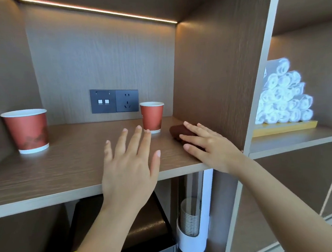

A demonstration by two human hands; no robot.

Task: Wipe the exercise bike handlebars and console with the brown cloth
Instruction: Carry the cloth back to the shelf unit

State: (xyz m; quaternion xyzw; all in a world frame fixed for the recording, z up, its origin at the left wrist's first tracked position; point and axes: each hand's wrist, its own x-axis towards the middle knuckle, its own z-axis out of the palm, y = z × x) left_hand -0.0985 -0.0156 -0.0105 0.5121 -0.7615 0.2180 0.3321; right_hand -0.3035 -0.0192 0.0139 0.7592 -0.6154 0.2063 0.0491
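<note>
A folded brown cloth (176, 132) lies on the wooden shelf (64, 159), close to the right side wall. My right hand (208, 144) lies on top of the cloth with its fingers stretched out flat, covering most of it. My left hand (128, 164) hovers over the shelf's front edge with its fingers spread and holds nothing. No exercise bike is in view.
Two red paper cups stand on the shelf, one at the left (26, 131) and one (152, 117) just behind my left fingertips. A socket panel (114, 100) sits on the back wall. Rolled white towels (284, 94) fill the right compartment. A cup dispenser (192, 223) hangs below.
</note>
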